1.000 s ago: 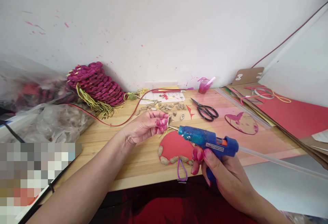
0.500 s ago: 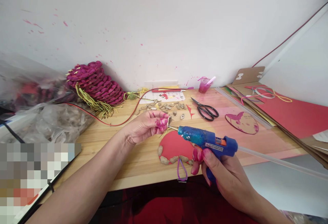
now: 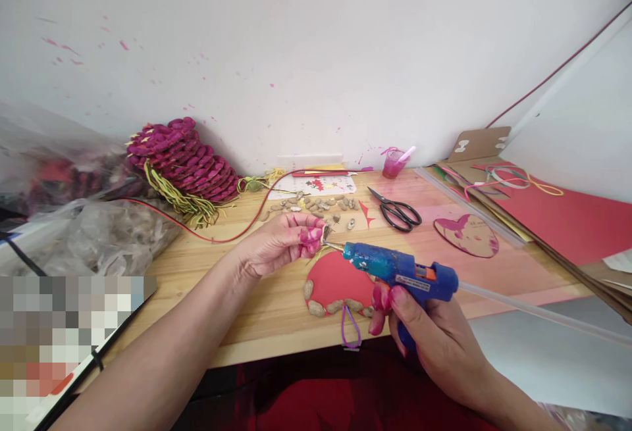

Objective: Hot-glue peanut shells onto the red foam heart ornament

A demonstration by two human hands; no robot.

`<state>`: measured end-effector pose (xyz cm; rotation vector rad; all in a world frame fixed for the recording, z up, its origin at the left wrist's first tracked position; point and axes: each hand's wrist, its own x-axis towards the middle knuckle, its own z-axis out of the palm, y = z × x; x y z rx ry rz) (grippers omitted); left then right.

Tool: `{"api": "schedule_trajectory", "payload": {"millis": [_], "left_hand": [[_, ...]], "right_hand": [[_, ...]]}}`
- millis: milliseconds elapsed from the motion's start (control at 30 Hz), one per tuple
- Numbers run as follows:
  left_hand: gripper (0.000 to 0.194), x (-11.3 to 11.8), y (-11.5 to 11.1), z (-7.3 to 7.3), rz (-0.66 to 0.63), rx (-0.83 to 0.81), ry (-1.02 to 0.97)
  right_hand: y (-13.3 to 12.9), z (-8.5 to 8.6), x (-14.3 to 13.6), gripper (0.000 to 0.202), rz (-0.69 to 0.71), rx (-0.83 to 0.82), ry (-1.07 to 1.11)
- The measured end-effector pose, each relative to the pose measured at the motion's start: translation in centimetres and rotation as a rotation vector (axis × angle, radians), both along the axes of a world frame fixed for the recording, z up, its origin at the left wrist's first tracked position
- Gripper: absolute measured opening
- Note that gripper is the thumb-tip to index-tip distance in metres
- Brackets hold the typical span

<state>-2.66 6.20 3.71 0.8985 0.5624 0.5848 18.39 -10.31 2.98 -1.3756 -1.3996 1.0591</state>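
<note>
My right hand (image 3: 419, 319) grips a blue hot glue gun (image 3: 385, 263), with a long clear glue stick (image 3: 533, 312) running out of its back. The gun's metal nozzle points left and meets a small peanut shell (image 3: 326, 233), which my left hand (image 3: 284, 243) pinches between pink-stained fingertips; the fingers partly hide it. Below the nozzle, a red card shape (image 3: 336, 279) lies on the table, with several peanuts (image 3: 316, 308) along its lower edge. A purple cord loop (image 3: 351, 329) sticks out at its near side.
Loose peanuts (image 3: 320, 206) lie behind my hands, near black scissors (image 3: 395, 210) and a pink-stained cup (image 3: 395, 162). Stacked magenta pieces (image 3: 187, 161) and plastic bags (image 3: 108, 227) are at left. A heart-shaped card (image 3: 467, 235) and red sheets (image 3: 567, 210) lie right. A red cable (image 3: 232, 237) crosses the table.
Almost nothing differs. Both hands hold their places, with the nozzle still against the peanut shell; the view has shifted very slightly.
</note>
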Motion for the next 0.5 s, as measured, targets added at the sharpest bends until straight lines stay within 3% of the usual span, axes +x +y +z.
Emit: {"api": "schedule_trajectory", "payload": {"millis": [300, 500], "left_hand": [[0.036, 0.0, 0.1, 0.0, -0.004, 0.007, -0.004], [0.036, -0.3, 0.1, 0.4, 0.0, 0.129, 0.134]], "right_hand": [[0.5, -0.2, 0.0, 0.047, 0.015, 0.013, 0.026], [2.0, -0.5, 0.9, 0.045, -0.147, -0.076, 0.135]]}}
